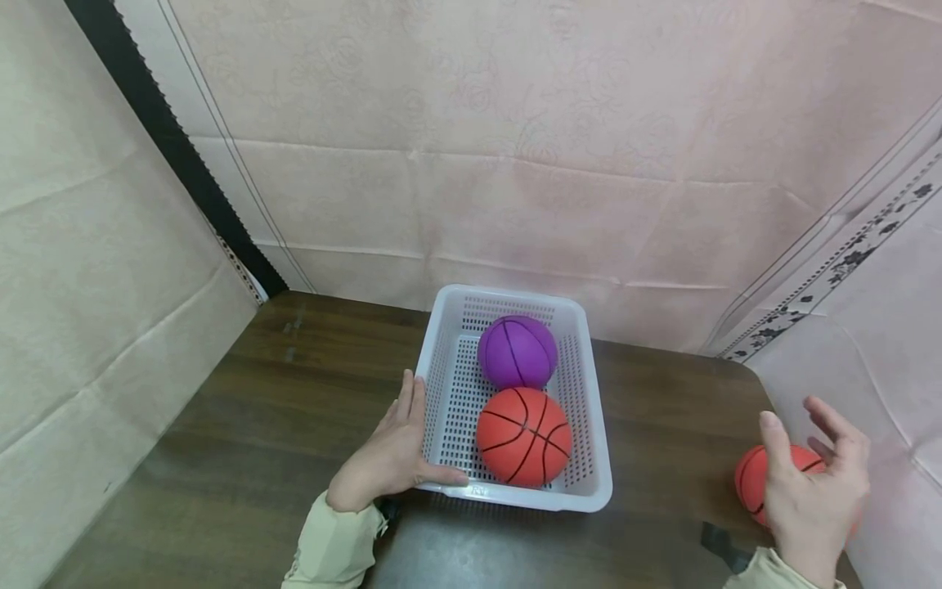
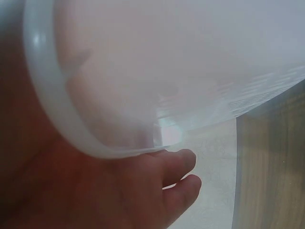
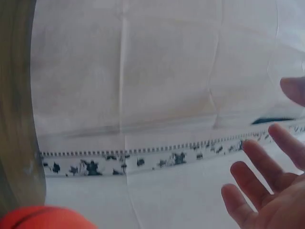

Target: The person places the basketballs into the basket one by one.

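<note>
A white perforated plastic basket stands on the dark wooden table. Inside it lie a purple toy basketball and, nearer the front, an orange toy basketball. My left hand rests against the basket's front left corner, fingers straight along the left side and thumb across the front rim. On the right, a second orange basketball sits on the table, partly hidden behind my right hand. That hand is raised with fingers spread, apart from the ball in the right wrist view, and holds nothing.
Pale cloth hangs behind the table, with more cloth on the left and right sides. A dark strip lies on the table by the right sleeve. The table's right edge runs close to the second orange ball.
</note>
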{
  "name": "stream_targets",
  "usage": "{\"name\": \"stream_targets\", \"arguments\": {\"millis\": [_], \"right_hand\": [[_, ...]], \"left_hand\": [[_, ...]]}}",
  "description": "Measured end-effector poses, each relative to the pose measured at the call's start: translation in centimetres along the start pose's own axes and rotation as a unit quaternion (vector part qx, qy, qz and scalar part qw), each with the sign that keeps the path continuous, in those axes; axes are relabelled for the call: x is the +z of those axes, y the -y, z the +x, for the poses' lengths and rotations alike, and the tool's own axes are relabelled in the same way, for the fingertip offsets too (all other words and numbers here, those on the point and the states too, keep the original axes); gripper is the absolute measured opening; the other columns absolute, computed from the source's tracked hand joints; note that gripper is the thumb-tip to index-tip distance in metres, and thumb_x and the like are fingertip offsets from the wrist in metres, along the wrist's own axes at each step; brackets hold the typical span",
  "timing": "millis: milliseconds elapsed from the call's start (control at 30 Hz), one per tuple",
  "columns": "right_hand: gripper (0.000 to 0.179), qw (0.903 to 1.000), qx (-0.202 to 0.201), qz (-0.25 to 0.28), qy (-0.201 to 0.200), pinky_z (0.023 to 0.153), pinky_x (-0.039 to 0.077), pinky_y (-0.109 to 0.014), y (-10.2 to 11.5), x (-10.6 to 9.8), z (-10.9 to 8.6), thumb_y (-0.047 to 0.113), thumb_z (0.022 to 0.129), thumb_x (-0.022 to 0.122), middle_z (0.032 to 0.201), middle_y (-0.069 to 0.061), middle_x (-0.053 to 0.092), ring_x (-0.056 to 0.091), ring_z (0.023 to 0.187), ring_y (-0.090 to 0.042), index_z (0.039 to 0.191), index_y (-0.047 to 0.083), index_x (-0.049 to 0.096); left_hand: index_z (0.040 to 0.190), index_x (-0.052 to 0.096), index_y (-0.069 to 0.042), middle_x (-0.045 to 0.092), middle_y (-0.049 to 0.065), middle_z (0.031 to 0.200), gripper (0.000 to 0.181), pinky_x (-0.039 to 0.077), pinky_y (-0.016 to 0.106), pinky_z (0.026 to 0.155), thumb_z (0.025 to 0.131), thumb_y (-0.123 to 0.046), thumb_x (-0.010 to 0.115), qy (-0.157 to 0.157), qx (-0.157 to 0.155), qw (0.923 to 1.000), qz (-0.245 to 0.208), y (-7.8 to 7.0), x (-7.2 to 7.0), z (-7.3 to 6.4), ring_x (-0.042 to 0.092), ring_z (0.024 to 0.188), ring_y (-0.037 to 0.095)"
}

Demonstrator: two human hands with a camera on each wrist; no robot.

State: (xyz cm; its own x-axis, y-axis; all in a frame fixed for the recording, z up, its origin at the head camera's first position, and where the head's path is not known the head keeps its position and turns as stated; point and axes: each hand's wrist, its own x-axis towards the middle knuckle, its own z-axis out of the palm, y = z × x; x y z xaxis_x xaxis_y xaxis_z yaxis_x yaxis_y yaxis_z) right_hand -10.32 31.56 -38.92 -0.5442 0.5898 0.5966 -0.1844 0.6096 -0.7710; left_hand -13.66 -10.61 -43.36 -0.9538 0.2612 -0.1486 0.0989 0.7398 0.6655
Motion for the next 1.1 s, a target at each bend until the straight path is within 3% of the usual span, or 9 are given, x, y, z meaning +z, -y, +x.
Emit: {"name": "stream_targets", "arguments": {"millis": [233,333,433,567,633,767,867,1100], "right_hand": [[0.045,0.996,0.052,-0.046,-0.055,0.096,0.035,-0.019,-0.9,-0.5,0.3,0.018,0.085,0.075,0.117,0.022,0.051,0.048,0.115,-0.003,0.127,0.021,0.063],[0.043,0.9949,0.036,-0.071,-0.063,0.094,0.032,-0.018,-1.4,-0.8,0.4,0.02,0.084,0.075,0.111,0.028,0.045,0.044,0.111,0.003,0.126,0.02,0.065],[0.043,0.9926,0.017,-0.104,-0.06,0.098,0.03,-0.021,-1.9,-1.2,0.5,0.022,0.084,0.076,0.11,0.032,0.039,0.043,0.115,-0.003,0.125,0.016,0.065],[0.046,0.9875,0.046,-0.141,-0.054,0.108,0.027,-0.031,-2.6,-1.6,0.5,0.026,0.086,0.073,0.118,0.023,0.041,0.036,0.129,-0.019,0.129,0.017,0.061],[0.047,0.9845,0.065,-0.153,-0.054,0.11,0.026,-0.032,-2.8,-1.7,0.6,0.028,0.088,0.071,0.123,0.018,0.042,0.033,0.131,-0.02,0.132,0.019,0.058],[0.046,0.9838,0.059,-0.159,-0.058,0.111,0.024,-0.033,-3.3,-2.0,0.7,0.025,0.088,0.07,0.127,-0.006,0.049,0.032,0.133,-0.023,0.13,0.011,0.059],[0.05,0.9813,0.074,-0.173,-0.039,0.113,0.021,-0.038,-3.6,-2.1,0.7,0.025,0.089,0.068,0.135,-0.023,0.042,0.026,0.136,-0.027,0.133,0.006,0.055],[0.055,0.9738,0.129,-0.187,-0.013,0.116,0.016,-0.043,-4.3,-2.2,0.6,0.029,0.092,0.065,0.142,-0.022,0.035,0.019,0.139,-0.028,0.139,0.006,0.049]], "left_hand": [[0.153,-0.01,-0.003,-0.023,0.01,0.159,0.148,0.012,0.058,0.113,0.056,-0.063,0.084,0.002,-0.005,1.0,0.004,0.0,-0.1,0.0,0.001,0.146,0.04],[0.153,-0.009,-0.003,-0.023,0.01,0.159,0.147,0.012,0.059,0.113,0.056,-0.062,0.085,0.002,-0.004,1.0,0.001,0.1,-0.1,0.0,0.001,0.146,0.04],[0.153,-0.009,-0.003,-0.022,0.01,0.159,0.147,0.013,0.059,0.113,0.056,-0.062,0.085,0.0,-0.003,1.0,-0.001,0.1,-0.1,0.0,0.002,0.145,0.041],[0.153,-0.009,-0.003,-0.022,0.01,0.159,0.148,0.015,0.058,0.113,0.055,-0.065,0.084,0.0,-0.003,1.0,0.002,0.1,0.0,-0.1,0.003,0.145,0.041],[0.153,-0.009,-0.003,-0.022,0.01,0.159,0.149,0.015,0.058,0.113,0.055,-0.067,0.083,-0.001,-0.003,1.0,0.004,0.0,-0.1,-0.1,0.003,0.145,0.041],[0.153,-0.009,-0.003,-0.023,0.009,0.159,0.15,0.015,0.058,0.113,0.054,-0.068,0.082,0.0,-0.003,1.0,0.004,0.0,-0.1,-0.1,0.003,0.145,0.042],[0.153,-0.009,-0.003,-0.023,0.009,0.159,0.15,0.015,0.058,0.113,0.053,-0.068,0.082,0.0,-0.003,1.0,0.004,0.0,0.0,-0.1,0.003,0.145,0.042],[0.153,-0.009,-0.003,-0.022,0.009,0.159,0.15,0.014,0.058,0.113,0.053,-0.067,0.083,-0.002,-0.003,1.0,0.0,0.1,0.0,0.0,0.003,0.145,0.042]]}}
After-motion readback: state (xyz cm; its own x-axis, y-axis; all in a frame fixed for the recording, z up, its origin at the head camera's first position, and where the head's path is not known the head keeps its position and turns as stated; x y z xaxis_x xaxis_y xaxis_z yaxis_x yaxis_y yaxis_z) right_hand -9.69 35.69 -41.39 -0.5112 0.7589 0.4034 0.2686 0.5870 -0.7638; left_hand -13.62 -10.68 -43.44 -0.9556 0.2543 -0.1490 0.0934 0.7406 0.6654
